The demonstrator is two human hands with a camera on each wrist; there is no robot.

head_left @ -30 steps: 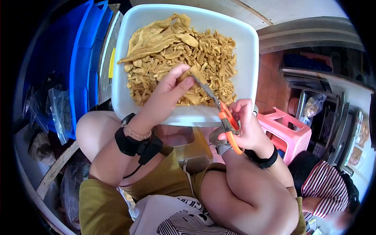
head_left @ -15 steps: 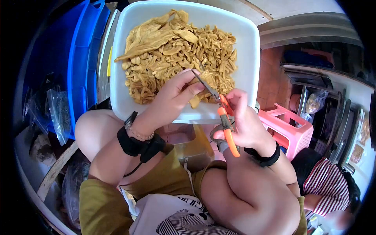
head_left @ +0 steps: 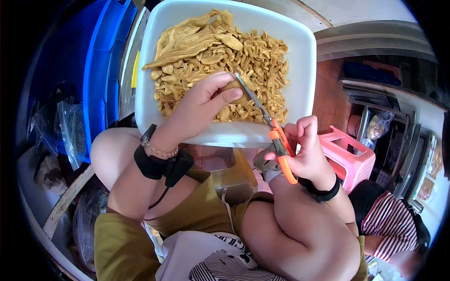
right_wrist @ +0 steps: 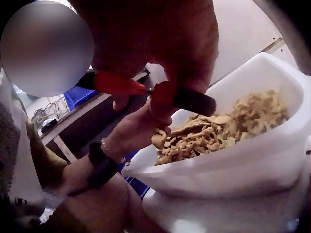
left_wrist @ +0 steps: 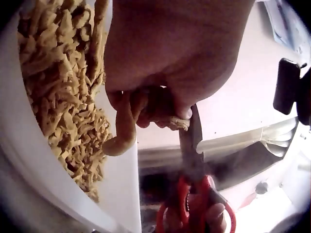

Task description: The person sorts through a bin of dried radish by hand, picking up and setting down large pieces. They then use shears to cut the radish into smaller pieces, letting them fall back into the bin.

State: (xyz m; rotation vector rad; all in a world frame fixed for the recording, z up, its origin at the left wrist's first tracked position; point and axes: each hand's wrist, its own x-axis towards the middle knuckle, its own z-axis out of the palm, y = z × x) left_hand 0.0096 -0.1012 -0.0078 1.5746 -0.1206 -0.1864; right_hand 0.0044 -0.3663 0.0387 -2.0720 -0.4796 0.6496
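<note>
A white tub (head_left: 300, 70) full of tan dried strips (head_left: 211, 51) rests in front of my knees. My left hand (head_left: 206, 100) pinches one tan strip (left_wrist: 121, 138) over the tub; the strip hangs curled from the fingers in the left wrist view. My right hand (head_left: 304, 150) grips orange-handled scissors (head_left: 276, 140) whose blades (head_left: 253, 96) reach up to the strip at my left fingertips. In the right wrist view the scissors' red handles (right_wrist: 121, 83) cross under my fingers, with the tub (right_wrist: 243, 165) beyond.
Blue plastic crates (head_left: 101, 70) stand to the left of the tub. A pink stool (head_left: 349, 154) sits at right, with a person in a striped shirt (head_left: 393, 225) beyond it. Metal shelving (head_left: 403, 140) lines the far right.
My left hand has carried the strip a little further over the tub. My right hand dropped lower and to the right, and the scissor blades now lie against the strip.
</note>
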